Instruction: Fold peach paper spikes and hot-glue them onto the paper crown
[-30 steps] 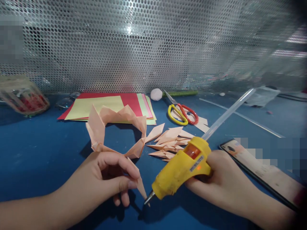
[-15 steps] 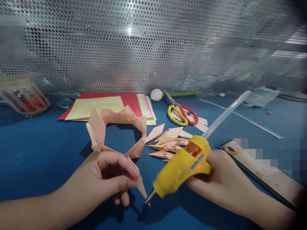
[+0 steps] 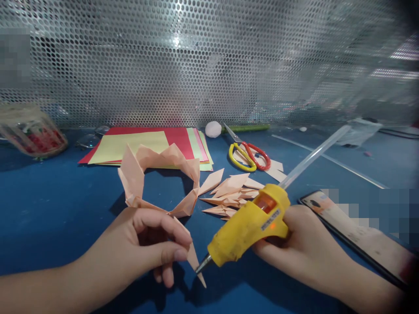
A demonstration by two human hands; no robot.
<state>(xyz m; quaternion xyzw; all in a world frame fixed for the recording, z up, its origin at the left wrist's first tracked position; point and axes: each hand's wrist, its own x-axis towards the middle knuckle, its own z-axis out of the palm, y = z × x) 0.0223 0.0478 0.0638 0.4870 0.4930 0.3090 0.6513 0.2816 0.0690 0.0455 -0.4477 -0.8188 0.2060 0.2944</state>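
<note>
Between thumb and fingers, my left hand (image 3: pixel 147 242) pinches a folded peach paper piece (image 3: pixel 195 261), its pointed end slanting down to the right. My right hand (image 3: pixel 304 244) is wrapped round the handle of a yellow hot glue gun (image 3: pixel 242 231). A clear glue stick (image 3: pixel 314 155) juts from its back. The metal nozzle is at the paper piece, near its lower tip; whether they touch I cannot tell. Just behind my left hand stands a ring of joined peach paper folds (image 3: pixel 188 201). Several loose folded pieces (image 3: pixel 229 185) lie to its right, partly behind the glue gun.
Coloured paper sheets (image 3: pixel 134 146) lie behind the ring. Scissors (image 3: pixel 250 157) with yellow and red handles rest on paper scraps, near a white ball (image 3: pixel 213 129). A jar (image 3: pixel 36 133) stands far left, a phone (image 3: pixel 356 235) lies right, and a perforated metal panel (image 3: pixel 196 65) rises behind.
The nozzle has shifted slightly up and left along the paper piece. The glue gun has tilted a little, its stick end moving right. My left hand stays nearly in place.
</note>
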